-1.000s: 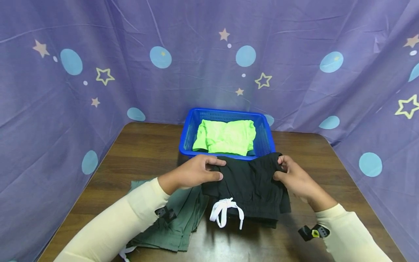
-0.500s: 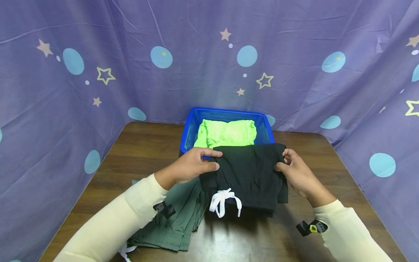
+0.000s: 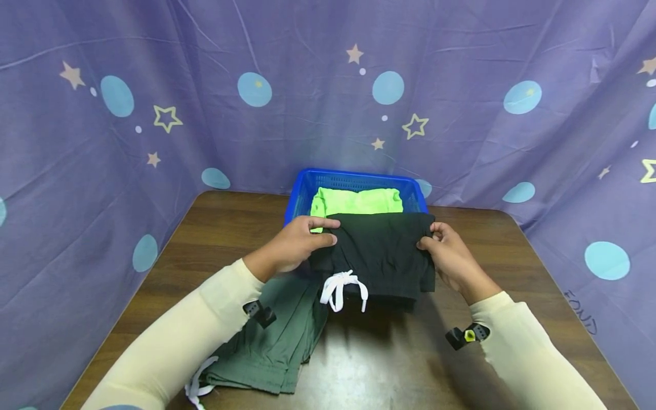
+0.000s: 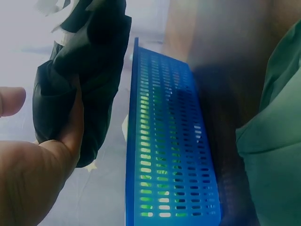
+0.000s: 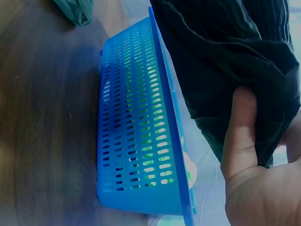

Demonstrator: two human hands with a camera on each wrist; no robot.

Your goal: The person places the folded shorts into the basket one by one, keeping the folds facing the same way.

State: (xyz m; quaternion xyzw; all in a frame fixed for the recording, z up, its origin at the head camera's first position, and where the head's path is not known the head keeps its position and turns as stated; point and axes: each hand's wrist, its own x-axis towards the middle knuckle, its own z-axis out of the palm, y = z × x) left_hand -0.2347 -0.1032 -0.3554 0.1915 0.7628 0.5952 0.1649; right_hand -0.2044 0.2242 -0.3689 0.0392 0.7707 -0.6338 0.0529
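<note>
A folded pair of black shorts [image 3: 381, 253] with a white drawstring [image 3: 339, 287] hangs between both hands, raised over the front of the blue basket [image 3: 359, 177]. At its left end my left hand [image 3: 293, 244] grips the cloth between thumb and fingers. The right hand [image 3: 453, 259] pinches the opposite end. Neon green folded cloth [image 3: 356, 200] lies in the basket, its front part hidden by the shorts. In the left wrist view the black shorts [image 4: 89, 80] stand above the basket rim; the right wrist view shows the thumb [image 5: 243, 127] pressed on the cloth.
Green shorts [image 3: 271, 341] with a white drawstring lie on the wooden table [image 3: 389, 364] at the front left, partly under the left forearm. A purple star-patterned curtain [image 3: 318, 102] surrounds the back and sides. Wrist cameras sit on both sleeves.
Both hands have carried the black shorts forward and slightly left, up over the basket's front rim. The shorts now cover more of the neon green cloth. The green shorts stay put.
</note>
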